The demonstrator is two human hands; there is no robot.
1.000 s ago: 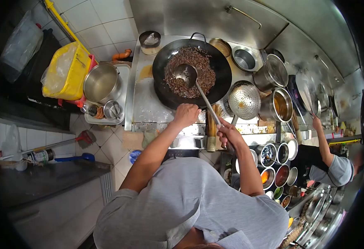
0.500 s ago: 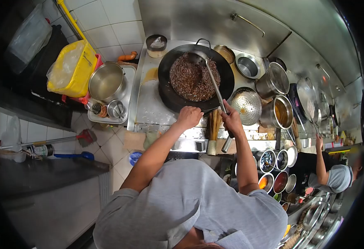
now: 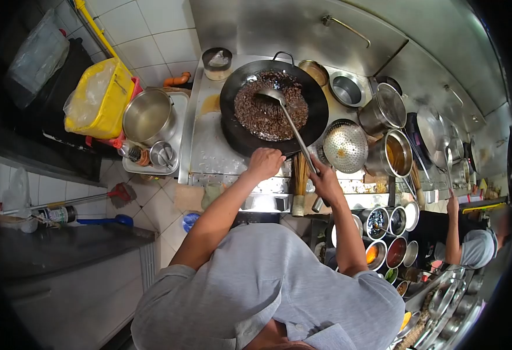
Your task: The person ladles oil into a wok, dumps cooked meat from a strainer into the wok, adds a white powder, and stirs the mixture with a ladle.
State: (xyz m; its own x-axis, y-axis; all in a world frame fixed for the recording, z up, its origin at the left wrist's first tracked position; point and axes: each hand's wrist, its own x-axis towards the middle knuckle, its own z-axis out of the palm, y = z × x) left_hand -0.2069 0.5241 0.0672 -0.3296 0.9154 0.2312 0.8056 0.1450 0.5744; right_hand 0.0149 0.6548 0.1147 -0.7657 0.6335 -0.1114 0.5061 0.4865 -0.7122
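Observation:
A large black wok [image 3: 315, 111] sits on the steel stove, filled in the middle with a glossy dark-brown minced mixture [image 3: 255, 116]. My left hand [image 3: 266, 164] is closed at the wok's near rim; its fingertips are partly hidden, but it grips the wok there. In my right hand [image 3: 327, 182] is the long handle of a steel ladle [image 3: 294, 127], held right of the wok. The ladle's bowl is tilted into the mixture near the wok's centre. A bamboo wok brush [image 3: 298, 198] stands between my two hands.
Right of the wok are a perforated strainer [image 3: 345, 149], a pot of brown liquid [image 3: 397, 153] and a steel bowl [image 3: 347, 90]. Sauce containers [image 3: 375, 255] stand lower right. A steel pot [image 3: 148, 116] and yellow bin [image 3: 92, 108] are left. Another person [image 3: 472, 248] works at far right.
The ladle's bowl has moved left and nearer through the mixture, from the wok's far side toward the centre. My right hand has shifted slightly nearer to me; the left stays at the rim.

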